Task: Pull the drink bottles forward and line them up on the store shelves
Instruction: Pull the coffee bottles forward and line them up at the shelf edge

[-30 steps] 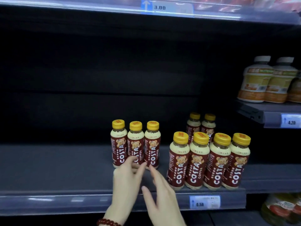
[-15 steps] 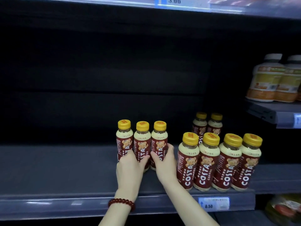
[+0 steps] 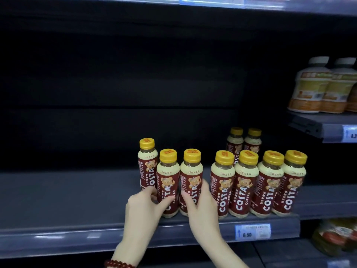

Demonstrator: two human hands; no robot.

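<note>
Yellow-capped Costa coffee bottles stand on a grey shelf (image 3: 58, 206). My left hand (image 3: 144, 207) grips one bottle (image 3: 167, 176) low on its body. My right hand (image 3: 201, 206) grips the neighbouring bottle (image 3: 191, 175). Both bottles stand near the shelf's front edge. A third bottle (image 3: 146, 163) stands further back, behind my left hand. To the right, a front row of several bottles (image 3: 257, 182) lines the shelf edge, with two more bottles (image 3: 244, 141) deeper in the shelf behind them.
The shelf's front rail carries a 6.50 price tag (image 3: 252, 232). A higher shelf (image 3: 316, 122) at the right holds pale, white-capped bottles (image 3: 324, 88). Jars (image 3: 334, 236) sit below at the lower right. The shelf's left half is bare and dark.
Both hands reached in and closed on two bottles of the left trio, then drew them forward to the shelf edge. The leftmost bottle stayed back.
</note>
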